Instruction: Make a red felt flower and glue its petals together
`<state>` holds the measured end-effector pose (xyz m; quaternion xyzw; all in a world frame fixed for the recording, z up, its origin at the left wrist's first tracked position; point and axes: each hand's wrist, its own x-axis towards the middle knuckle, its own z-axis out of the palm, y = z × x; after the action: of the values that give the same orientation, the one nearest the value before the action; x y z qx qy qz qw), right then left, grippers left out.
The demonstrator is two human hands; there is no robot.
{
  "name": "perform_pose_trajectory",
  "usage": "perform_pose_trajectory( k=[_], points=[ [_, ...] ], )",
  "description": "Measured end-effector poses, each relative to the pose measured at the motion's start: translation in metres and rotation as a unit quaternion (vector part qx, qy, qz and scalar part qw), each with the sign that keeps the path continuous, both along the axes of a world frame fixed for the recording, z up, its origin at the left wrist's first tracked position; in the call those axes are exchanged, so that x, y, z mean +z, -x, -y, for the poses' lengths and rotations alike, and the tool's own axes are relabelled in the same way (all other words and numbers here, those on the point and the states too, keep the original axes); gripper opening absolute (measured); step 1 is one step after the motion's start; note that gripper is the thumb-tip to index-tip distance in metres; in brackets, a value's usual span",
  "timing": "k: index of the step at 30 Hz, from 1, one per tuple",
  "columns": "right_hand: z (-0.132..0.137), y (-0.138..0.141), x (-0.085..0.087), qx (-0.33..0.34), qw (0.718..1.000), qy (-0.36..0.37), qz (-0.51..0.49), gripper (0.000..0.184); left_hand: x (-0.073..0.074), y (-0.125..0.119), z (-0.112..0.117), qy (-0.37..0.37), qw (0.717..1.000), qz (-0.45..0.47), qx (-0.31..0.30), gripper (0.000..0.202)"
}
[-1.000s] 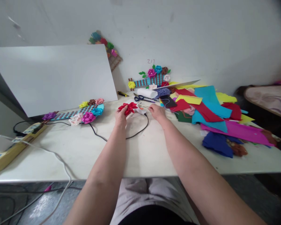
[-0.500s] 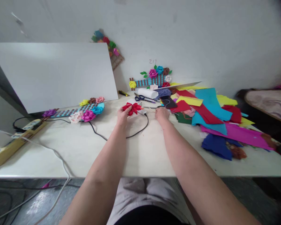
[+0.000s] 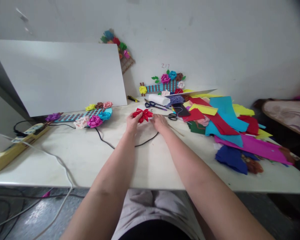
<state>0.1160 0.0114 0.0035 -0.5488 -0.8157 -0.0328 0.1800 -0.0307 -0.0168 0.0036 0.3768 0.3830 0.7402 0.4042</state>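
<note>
A red paper flower (image 3: 145,115) with pointed petals is pinched in my left hand (image 3: 133,121), thumb on top. My right hand (image 3: 160,123) is closed just right of the flower, around a corded white tool that looks like a glue gun; the hand hides nearly all of it. Its black cord (image 3: 147,142) runs out below the hand and loops left across the table. A thin pale stick (image 3: 177,130) lies behind my right wrist. Black-handled scissors (image 3: 173,116) rest right of that hand.
Coloured paper sheets (image 3: 222,113) pile up at the right. Behind my hands lie blue-handled scissors (image 3: 150,105), a white roll (image 3: 159,99) and a yellow cutter (image 3: 132,98). A flowered woven panel (image 3: 75,117) and a power strip (image 3: 25,143) are at the left.
My right hand has moved left from beside the scissors onto the corded tool, near the flower. The scissors' handles now show. My left hand still holds the flower.
</note>
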Motion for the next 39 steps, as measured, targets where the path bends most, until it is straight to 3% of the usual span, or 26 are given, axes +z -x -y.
perform_pose_trajectory(
  k=[5, 11, 22, 27, 29, 32, 35, 39],
  points=[
    [-0.002, 0.009, -0.001, 0.011, 0.999, 0.019, 0.024, 0.037, 0.000, -0.001, 0.000, 0.006, 1.000, -0.001, 0.003, 0.046],
    [0.000, 0.004, 0.003, -0.035, 0.999, 0.013, -0.005, 0.049, 0.002, 0.001, 0.002, -0.001, 1.000, 0.001, 0.002, 0.049],
    [-0.007, -0.017, 0.003, -0.111, 0.992, 0.008, -0.064, 0.057, 0.013, 0.012, 0.007, -0.007, 0.993, 0.060, 0.106, 0.044],
    [-0.020, -0.029, -0.006, -0.095, 0.975, 0.014, -0.201, 0.053, 0.009, 0.021, 0.005, 0.033, 0.986, 0.113, 0.115, 0.039],
    [-0.026, -0.031, -0.009, -0.049, 0.940, 0.027, -0.337, 0.052, 0.007, 0.021, 0.004, 0.035, 0.989, 0.107, 0.098, 0.040],
    [-0.029, -0.033, -0.008, 0.064, 0.828, 0.103, -0.548, 0.057, 0.004, 0.016, 0.002, 0.030, 0.995, 0.077, 0.062, 0.044],
    [-0.022, -0.034, -0.001, 0.146, 0.726, 0.196, -0.643, 0.058, 0.001, 0.012, -0.001, 0.034, 0.998, 0.045, 0.030, 0.047],
    [-0.011, -0.029, 0.008, 0.149, 0.687, 0.242, -0.669, 0.045, -0.003, 0.009, -0.005, 0.031, 0.999, 0.022, -0.008, 0.050]
  ],
)
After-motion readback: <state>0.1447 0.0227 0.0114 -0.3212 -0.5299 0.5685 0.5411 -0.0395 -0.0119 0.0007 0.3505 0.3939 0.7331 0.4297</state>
